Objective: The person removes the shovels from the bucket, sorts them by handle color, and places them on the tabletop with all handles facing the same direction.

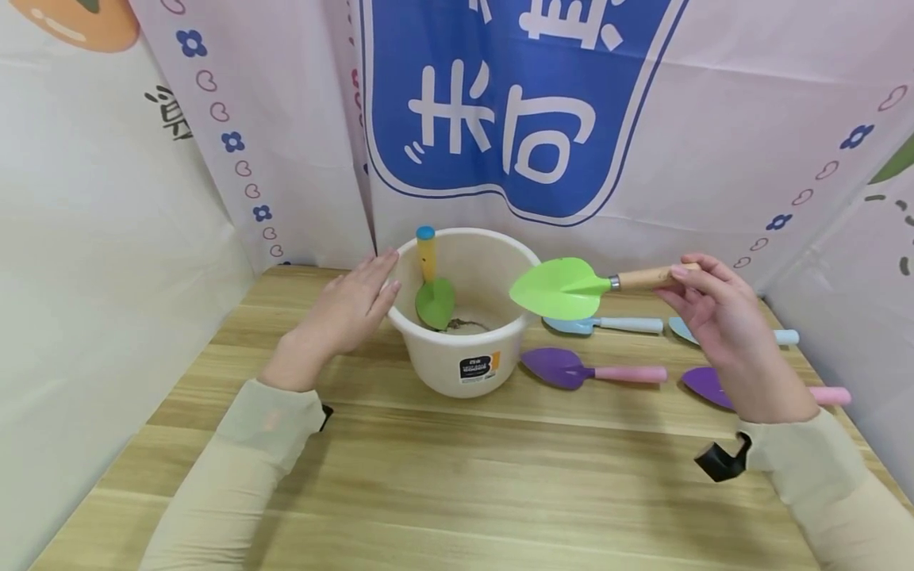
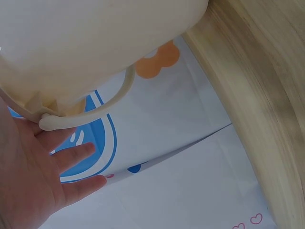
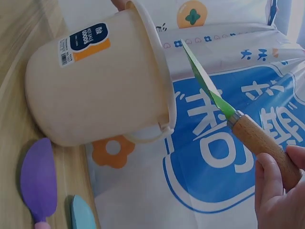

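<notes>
A green trowel with a wooden handle is held by its handle end in my right hand, its blade above the right rim of a cream bucket. The right wrist view shows thumb and fingers pinching the wooden handle. My left hand rests against the bucket's left rim with fingers extended. In the left wrist view the fingers of that left hand are spread below the bucket's handle. Inside the bucket stands another green trowel with a yellow, blue-tipped handle, leaning on the wall.
Right of the bucket lie a purple trowel with a pink handle and a light blue hand tool. Farther right, partly behind my right arm, are another purple trowel and a blue one. A printed cloth hangs behind the wooden table.
</notes>
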### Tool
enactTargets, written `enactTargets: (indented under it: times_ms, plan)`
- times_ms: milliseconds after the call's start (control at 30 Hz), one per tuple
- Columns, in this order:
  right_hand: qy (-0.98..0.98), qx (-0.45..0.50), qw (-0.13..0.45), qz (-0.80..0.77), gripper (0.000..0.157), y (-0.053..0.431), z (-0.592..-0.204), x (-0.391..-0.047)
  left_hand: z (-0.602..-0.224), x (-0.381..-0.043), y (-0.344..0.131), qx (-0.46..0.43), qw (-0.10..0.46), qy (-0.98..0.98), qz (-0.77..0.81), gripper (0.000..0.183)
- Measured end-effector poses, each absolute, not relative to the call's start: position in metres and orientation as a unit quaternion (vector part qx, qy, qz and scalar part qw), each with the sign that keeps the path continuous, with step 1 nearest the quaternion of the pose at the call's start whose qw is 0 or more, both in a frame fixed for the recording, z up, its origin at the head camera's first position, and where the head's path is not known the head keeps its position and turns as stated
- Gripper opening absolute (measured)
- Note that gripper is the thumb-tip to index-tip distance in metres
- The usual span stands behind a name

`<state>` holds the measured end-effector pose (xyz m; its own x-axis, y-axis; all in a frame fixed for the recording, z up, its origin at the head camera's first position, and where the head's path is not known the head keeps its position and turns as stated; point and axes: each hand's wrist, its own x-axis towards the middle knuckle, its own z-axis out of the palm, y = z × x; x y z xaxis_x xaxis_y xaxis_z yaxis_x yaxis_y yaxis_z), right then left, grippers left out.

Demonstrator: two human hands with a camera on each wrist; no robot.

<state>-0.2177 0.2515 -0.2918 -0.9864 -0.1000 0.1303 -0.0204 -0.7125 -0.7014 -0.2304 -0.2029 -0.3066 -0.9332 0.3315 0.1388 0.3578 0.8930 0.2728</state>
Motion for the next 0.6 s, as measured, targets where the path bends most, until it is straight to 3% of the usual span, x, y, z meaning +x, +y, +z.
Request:
enactTargets:
  times_ms: [600]
  plan:
    - [0.363,-0.052,0.053,-0.929,0.025,0.306,-0.334,-0.197,-0.306,-0.230,-0.204,-0.177,0.045,-0.973,-0.144,0.063]
